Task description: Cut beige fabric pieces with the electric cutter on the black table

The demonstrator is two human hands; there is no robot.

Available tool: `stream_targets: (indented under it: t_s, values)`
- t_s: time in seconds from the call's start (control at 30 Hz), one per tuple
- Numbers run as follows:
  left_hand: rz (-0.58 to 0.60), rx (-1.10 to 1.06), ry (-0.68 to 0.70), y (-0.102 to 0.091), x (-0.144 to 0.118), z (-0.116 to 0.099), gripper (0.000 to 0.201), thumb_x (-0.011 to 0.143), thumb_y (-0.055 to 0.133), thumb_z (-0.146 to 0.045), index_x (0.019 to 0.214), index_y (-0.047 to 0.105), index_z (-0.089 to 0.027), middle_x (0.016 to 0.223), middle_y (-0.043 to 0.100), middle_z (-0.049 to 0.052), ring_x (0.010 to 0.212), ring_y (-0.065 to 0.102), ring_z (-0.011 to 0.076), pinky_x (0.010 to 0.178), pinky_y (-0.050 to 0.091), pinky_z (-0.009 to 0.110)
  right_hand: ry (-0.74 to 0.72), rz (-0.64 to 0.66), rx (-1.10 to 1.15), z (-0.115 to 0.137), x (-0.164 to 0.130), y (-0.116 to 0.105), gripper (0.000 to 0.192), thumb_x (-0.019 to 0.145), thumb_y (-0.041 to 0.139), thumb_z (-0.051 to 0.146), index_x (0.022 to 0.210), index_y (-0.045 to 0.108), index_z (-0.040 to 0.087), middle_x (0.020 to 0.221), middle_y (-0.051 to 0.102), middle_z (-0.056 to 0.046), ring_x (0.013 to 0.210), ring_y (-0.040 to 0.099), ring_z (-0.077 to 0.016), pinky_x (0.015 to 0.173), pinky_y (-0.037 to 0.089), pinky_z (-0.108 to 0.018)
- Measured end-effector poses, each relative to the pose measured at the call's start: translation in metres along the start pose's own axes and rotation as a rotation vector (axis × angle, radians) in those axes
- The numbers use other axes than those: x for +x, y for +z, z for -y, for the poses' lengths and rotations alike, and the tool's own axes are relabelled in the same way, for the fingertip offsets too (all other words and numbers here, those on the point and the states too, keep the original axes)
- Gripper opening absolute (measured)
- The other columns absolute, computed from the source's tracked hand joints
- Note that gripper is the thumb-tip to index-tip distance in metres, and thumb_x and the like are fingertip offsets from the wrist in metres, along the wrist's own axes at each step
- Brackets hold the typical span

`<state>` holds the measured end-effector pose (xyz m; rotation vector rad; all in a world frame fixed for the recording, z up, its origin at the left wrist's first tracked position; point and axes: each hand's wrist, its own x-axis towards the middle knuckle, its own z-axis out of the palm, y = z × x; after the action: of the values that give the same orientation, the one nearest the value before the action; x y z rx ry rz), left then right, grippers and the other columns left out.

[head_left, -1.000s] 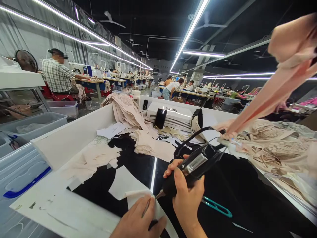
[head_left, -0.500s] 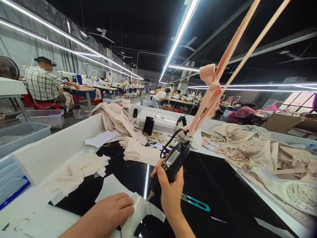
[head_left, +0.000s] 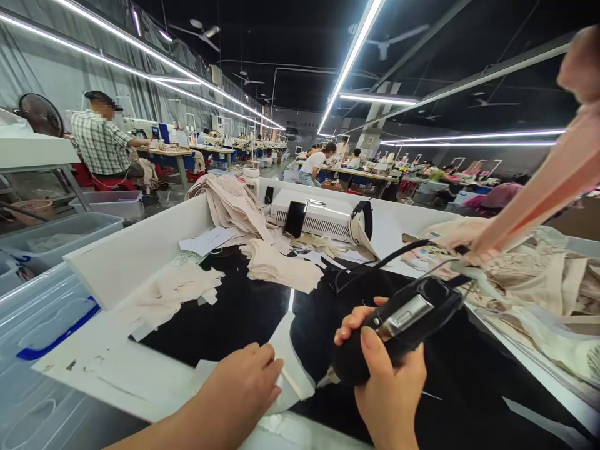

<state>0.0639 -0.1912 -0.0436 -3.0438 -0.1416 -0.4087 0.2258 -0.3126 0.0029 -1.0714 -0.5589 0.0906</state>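
My left hand [head_left: 244, 381] is closed on a curved piece of off-white fabric [head_left: 293, 362], its fingers curled over the piece's left edge. My right hand [head_left: 387, 375] wraps around a black corded hand tool [head_left: 407, 315] with a silver plate on its side. The tool's narrow pointed tip aims left, close beside the fabric's right corner; whether they touch I cannot tell. A pink cloth strap [head_left: 525, 194] is tied at the tool's rear end and runs up to the right. Under the fabric lies a glossy black work surface [head_left: 225, 331].
Stacked beige fabric pieces [head_left: 281, 265] lie behind my hands, with more loose cut pieces [head_left: 173, 297] at left. A white box-shaped device [head_left: 323, 215] and a phone [head_left: 295, 219] stand at the back. Beige garments [head_left: 529, 275] are heaped at right. Clear bins [head_left: 60, 300] stand left of the table.
My right hand and the tool have moved right and tilted flatter. The fabric piece has been turned, its narrow end now pointing away. The teal snips are no longer in sight.
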Motion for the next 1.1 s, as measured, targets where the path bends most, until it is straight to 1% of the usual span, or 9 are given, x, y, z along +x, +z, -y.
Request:
stream_targets:
  t_s: [0.1,0.2,0.33,0.47,0.63,0.73,0.83,0.97,1.1]
  values:
    - [-0.090,0.052,0.074,0.008,0.001,0.000,0.004,0.099,0.060,-0.013,0.099,0.063,-0.015,0.089,0.063,0.004,0.077,0.060,0.0208,0.068,0.049,0.032,-0.011,0.027,0.024,-0.001,-0.004,-0.003,0.037,0.086,0.080,0.034,0.115,0.058,0.028,0.082,0.066,0.002,0.065,0.064,-0.0152,0.061,0.058,-0.033]
    - [-0.159,-0.056,0.201,0.012,0.004,-0.005,0.014,0.096,0.052,-0.004,0.097,0.060,-0.015,0.087,0.062,0.005,0.077,0.059,0.0200,0.072,0.051,0.031,-0.032,0.047,0.040,-0.004,-0.008,-0.003,0.036,0.087,0.079,0.032,0.116,0.058,0.028,0.083,0.066,0.002,0.065,0.064,-0.0148,0.061,0.058,-0.033]
    - [-0.172,-0.214,0.320,0.012,0.013,-0.015,0.017,0.099,0.049,-0.002,0.102,0.061,-0.014,0.090,0.065,0.004,0.084,0.062,0.0175,0.082,0.053,0.027,-0.034,0.057,0.028,-0.009,-0.011,-0.003,0.036,0.089,0.077,0.031,0.118,0.058,0.028,0.085,0.067,0.002,0.066,0.065,-0.0148,0.062,0.058,-0.033]
    - [-0.162,-0.217,0.413,0.016,0.023,-0.017,0.019,0.101,0.048,-0.002,0.100,0.063,-0.013,0.091,0.067,0.004,0.089,0.065,0.0163,0.091,0.053,0.026,-0.044,0.062,0.011,-0.010,-0.012,-0.004,0.036,0.089,0.078,0.030,0.119,0.057,0.028,0.084,0.067,0.002,0.066,0.065,-0.0154,0.061,0.058,-0.033]
    - [-0.168,-0.250,0.384,0.023,0.026,-0.009,0.016,0.104,0.050,-0.006,0.104,0.063,-0.014,0.092,0.068,0.005,0.089,0.067,0.0164,0.087,0.055,0.026,-0.054,0.071,0.020,-0.010,-0.010,-0.004,0.036,0.089,0.077,0.030,0.119,0.058,0.029,0.084,0.066,0.002,0.066,0.065,-0.0151,0.061,0.058,-0.032]
    - [-0.178,-0.318,0.350,0.021,0.023,-0.004,0.015,0.105,0.051,-0.009,0.110,0.063,-0.015,0.096,0.069,0.005,0.092,0.068,0.0169,0.087,0.056,0.026,-0.058,0.078,0.019,-0.010,-0.011,-0.005,0.034,0.090,0.076,0.030,0.119,0.058,0.029,0.085,0.066,0.002,0.066,0.065,-0.0147,0.062,0.058,-0.032]
    - [-0.154,-0.360,0.312,0.018,0.020,-0.001,0.016,0.105,0.052,-0.008,0.115,0.062,-0.016,0.101,0.070,0.005,0.095,0.067,0.0173,0.088,0.056,0.027,-0.065,0.084,0.014,-0.011,-0.012,-0.007,0.032,0.091,0.075,0.029,0.119,0.059,0.030,0.085,0.065,0.002,0.067,0.065,-0.0143,0.064,0.058,-0.031]
    - [-0.163,-0.364,0.300,0.017,0.019,-0.001,0.015,0.104,0.053,-0.007,0.114,0.063,-0.014,0.102,0.069,0.005,0.094,0.067,0.0187,0.086,0.056,0.028,-0.064,0.077,0.012,-0.012,-0.012,-0.006,0.033,0.091,0.075,0.030,0.119,0.058,0.030,0.085,0.065,0.002,0.068,0.065,-0.0142,0.063,0.058,-0.031]
    - [-0.187,-0.352,0.300,0.017,0.019,-0.003,0.014,0.104,0.054,-0.008,0.112,0.063,-0.015,0.099,0.069,0.005,0.092,0.067,0.0188,0.086,0.056,0.027,-0.009,0.019,0.034,-0.008,-0.015,0.002,0.036,0.089,0.078,0.035,0.118,0.057,0.031,0.084,0.064,0.004,0.068,0.063,-0.0131,0.064,0.056,-0.029]
